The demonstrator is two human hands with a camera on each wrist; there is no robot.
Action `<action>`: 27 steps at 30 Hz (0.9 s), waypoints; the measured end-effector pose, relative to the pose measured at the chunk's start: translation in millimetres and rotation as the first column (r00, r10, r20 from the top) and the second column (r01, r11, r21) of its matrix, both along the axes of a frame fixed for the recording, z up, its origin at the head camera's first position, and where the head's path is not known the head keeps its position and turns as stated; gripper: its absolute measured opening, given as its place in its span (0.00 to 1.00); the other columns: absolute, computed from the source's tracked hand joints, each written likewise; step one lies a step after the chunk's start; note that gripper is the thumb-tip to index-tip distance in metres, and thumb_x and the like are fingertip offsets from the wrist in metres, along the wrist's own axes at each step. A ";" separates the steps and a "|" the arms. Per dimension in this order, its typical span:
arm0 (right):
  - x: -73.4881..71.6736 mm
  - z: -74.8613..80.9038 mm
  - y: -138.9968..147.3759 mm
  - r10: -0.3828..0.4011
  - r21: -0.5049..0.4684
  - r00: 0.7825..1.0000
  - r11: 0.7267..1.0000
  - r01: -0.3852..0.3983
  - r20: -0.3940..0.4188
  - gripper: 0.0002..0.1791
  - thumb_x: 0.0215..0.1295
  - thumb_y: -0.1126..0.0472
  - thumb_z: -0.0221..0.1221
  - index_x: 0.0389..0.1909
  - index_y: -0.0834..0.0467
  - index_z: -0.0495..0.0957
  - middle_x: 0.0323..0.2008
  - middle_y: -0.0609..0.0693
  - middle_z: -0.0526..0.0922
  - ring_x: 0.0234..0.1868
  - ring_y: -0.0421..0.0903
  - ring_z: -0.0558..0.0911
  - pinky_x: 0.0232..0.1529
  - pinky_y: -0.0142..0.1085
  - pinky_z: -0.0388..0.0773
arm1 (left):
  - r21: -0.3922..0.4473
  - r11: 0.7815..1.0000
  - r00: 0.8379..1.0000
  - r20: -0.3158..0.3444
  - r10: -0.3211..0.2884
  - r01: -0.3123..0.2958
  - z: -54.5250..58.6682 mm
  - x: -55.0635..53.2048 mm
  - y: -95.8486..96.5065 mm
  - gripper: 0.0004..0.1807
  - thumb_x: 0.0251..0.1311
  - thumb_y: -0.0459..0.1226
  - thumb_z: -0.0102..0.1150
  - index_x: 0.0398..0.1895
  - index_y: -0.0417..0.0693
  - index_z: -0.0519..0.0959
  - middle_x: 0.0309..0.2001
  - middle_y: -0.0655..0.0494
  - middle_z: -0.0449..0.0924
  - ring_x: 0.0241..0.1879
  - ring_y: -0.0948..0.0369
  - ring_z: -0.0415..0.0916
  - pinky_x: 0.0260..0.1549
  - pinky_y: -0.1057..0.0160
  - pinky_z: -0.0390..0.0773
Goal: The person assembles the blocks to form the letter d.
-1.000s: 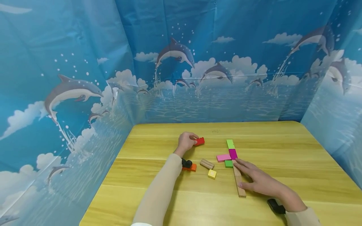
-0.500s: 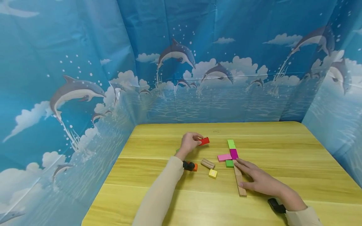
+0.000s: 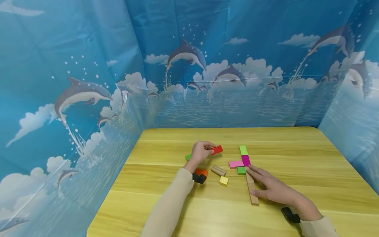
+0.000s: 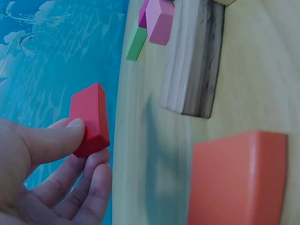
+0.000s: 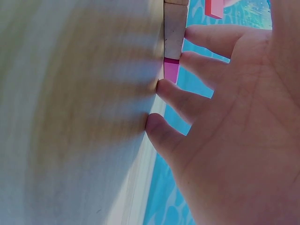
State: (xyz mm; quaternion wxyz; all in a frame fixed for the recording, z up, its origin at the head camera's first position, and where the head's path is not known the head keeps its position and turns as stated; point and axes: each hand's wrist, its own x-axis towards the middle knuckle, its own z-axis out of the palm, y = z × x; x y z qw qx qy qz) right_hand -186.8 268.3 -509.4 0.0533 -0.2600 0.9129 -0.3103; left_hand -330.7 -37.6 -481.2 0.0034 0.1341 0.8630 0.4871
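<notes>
My left hand [image 3: 201, 152] pinches a red block [image 3: 217, 150] between thumb and fingers. In the left wrist view the red block [image 4: 89, 119] shows in the grip, raised over the table. My right hand [image 3: 273, 187] lies with spread, fairly straight fingers along a row of light wooden blocks [image 3: 251, 193], its fingertips at their side and on the tabletop. Continuing that row away from me are a magenta block [image 3: 245, 160] and a lime green block [image 3: 243, 150]. A pink block [image 3: 236, 164] and a green block [image 3: 241, 170] stick out to its left.
Between the arms lie a dark-grained wooden block [image 3: 218, 170] and a yellow block [image 3: 224, 180]. An orange block [image 3: 202, 172] is partly covered by the left wrist's black camera [image 3: 199, 178]. Another green block [image 3: 188, 157] peeks out left of the hand. A dolphin-print curtain [image 3: 189, 108] surrounds the table.
My left hand has carried the red block a short way right, toward the row of blocks, uncovering the green block on the left. The right hand stays where it was.
</notes>
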 end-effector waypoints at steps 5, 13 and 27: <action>-0.8 -0.7 0.6 -0.003 -0.003 1.000 1.000 0.003 0.008 0.47 0.68 0.39 0.61 0.80 0.55 0.55 0.78 0.59 0.51 0.75 0.66 0.53 0.64 0.67 0.61 | 0.012 1.000 1.000 0.012 -0.003 0.003 -2.9 4.3 2.6 0.10 0.59 0.31 0.71 0.41 0.55 0.90 0.36 0.60 0.84 0.35 0.63 0.78 0.32 0.63 0.81; -0.4 0.6 -0.4 0.005 0.002 1.000 1.000 -0.005 0.009 0.47 0.68 0.39 0.61 0.79 0.57 0.55 0.78 0.60 0.51 0.75 0.66 0.53 0.64 0.66 0.61 | 0.029 1.000 0.999 0.033 -0.013 0.012 -10.4 11.8 9.7 0.11 0.59 0.30 0.71 0.42 0.54 0.90 0.34 0.64 0.83 0.35 0.64 0.78 0.32 0.64 0.81; -1.0 -0.7 -0.4 0.008 -0.004 1.000 1.000 -0.008 0.000 0.47 0.68 0.39 0.60 0.79 0.56 0.55 0.78 0.60 0.51 0.75 0.66 0.53 0.64 0.66 0.61 | -0.027 1.000 1.000 0.014 -0.001 0.001 -22.9 22.8 13.0 0.10 0.58 0.32 0.72 0.41 0.57 0.90 0.32 0.64 0.81 0.33 0.66 0.78 0.34 0.65 0.80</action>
